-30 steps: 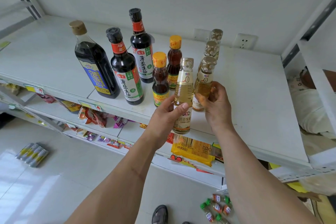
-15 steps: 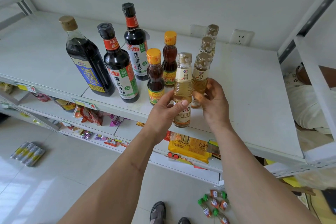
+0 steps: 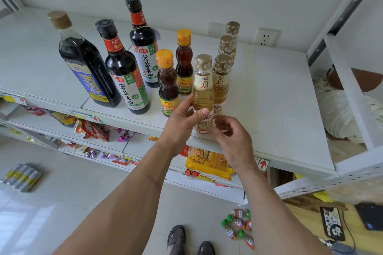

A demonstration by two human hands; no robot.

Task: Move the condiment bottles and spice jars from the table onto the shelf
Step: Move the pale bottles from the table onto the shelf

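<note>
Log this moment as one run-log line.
left hand: grips pale vinegar bottle | bottle: upright at shelf front edge | right hand: fingers curled beside bottle base, contact unclear

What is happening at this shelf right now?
A person is stocking the top shelf. The left hand grips a pale vinegar bottle standing near the front edge, at the head of a row of matching bottles. The right hand hovers beside its base, fingers loosely curled. Dark sauce bottles stand to the left.
</note>
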